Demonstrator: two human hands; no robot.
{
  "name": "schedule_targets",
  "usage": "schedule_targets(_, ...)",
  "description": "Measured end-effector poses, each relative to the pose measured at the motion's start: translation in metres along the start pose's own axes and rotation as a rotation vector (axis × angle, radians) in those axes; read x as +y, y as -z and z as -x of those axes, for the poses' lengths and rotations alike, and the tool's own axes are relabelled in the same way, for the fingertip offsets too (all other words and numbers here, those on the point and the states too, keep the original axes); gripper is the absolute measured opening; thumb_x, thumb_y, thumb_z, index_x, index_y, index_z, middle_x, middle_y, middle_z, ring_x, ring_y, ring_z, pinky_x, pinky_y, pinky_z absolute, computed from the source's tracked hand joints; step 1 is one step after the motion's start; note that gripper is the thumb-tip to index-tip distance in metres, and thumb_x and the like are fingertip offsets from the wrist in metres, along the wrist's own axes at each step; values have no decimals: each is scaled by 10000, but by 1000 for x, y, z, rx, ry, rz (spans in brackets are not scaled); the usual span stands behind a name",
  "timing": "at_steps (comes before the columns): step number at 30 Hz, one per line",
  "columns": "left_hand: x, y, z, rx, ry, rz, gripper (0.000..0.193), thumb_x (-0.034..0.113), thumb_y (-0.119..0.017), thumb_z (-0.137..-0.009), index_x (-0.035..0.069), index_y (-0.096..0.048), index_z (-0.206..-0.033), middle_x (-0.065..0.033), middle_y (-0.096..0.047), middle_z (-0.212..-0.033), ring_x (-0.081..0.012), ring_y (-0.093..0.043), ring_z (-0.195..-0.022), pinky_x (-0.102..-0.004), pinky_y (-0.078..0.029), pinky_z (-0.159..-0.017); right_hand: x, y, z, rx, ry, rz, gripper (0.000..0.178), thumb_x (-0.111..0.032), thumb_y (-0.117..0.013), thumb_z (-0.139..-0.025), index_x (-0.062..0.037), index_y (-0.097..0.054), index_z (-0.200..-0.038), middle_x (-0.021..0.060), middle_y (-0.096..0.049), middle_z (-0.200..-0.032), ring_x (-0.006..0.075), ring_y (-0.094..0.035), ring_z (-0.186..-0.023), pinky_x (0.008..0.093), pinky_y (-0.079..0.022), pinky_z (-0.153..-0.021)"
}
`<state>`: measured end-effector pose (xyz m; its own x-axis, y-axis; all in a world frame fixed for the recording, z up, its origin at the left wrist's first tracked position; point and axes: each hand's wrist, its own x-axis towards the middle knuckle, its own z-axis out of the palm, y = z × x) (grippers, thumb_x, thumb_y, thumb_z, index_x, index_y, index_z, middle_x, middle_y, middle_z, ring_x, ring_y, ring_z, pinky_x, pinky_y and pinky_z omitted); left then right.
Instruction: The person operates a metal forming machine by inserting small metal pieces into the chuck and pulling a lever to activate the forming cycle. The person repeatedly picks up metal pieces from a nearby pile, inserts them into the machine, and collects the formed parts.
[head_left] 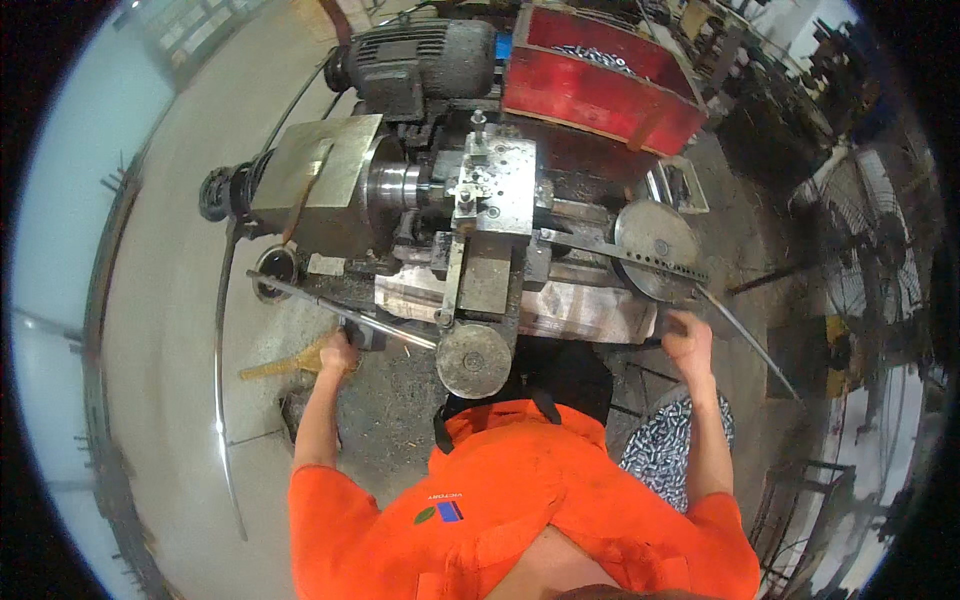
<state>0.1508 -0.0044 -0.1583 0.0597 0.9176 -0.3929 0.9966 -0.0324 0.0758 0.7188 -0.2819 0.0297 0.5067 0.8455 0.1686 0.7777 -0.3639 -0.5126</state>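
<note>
My left hand point(338, 354) is closed at the left front of a small lathe. A yellowish-brown tapered piece point(275, 369) reaches out to its left; whether the fingers hold it or it lies behind them, I cannot tell. A long steel lever point(375, 323) passes just above this hand, toward a round handwheel disc point(474, 361). My right hand point(688, 345) is curled at the machine's right front corner, below a larger round disc point(655, 245); what its fingers hold, if anything, is hidden. The chuck point(385, 186) faces the tool post point(465, 198) on the metal carriage block point(510, 185).
Behind the lathe stand a motor point(425, 60) and a red bin point(600, 95) with small metal parts. A container of many shiny metal pieces point(660, 455) sits below my right forearm. A perforated bar point(620, 252) and a slanting rod point(750, 342) stick out on the right.
</note>
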Motion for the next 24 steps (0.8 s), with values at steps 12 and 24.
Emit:
schedule_targets(12,-85,184,115,810,-34,289,310,221,-597,-866,94,-596,-1149,-151,-665,-893,-274,-647,-807,-371,-498,-717,-292,-97,-175,-184,925,-76,334,-237,-597,-571,-36,-679,-824,154,-652,-902,342,-568,-883,404,-460,-790)
schedule_targets(24,-215,176,101,572,615,-66,291,317,-557,-792,49,-649,-859,-209,-653,-877,-385,-633,-829,-457,-506,-717,-325,-139,-180,-290,766,70,237,-202,-584,-512,-6,-664,-618,238,-597,-636,392,-615,-645,428,-514,-625)
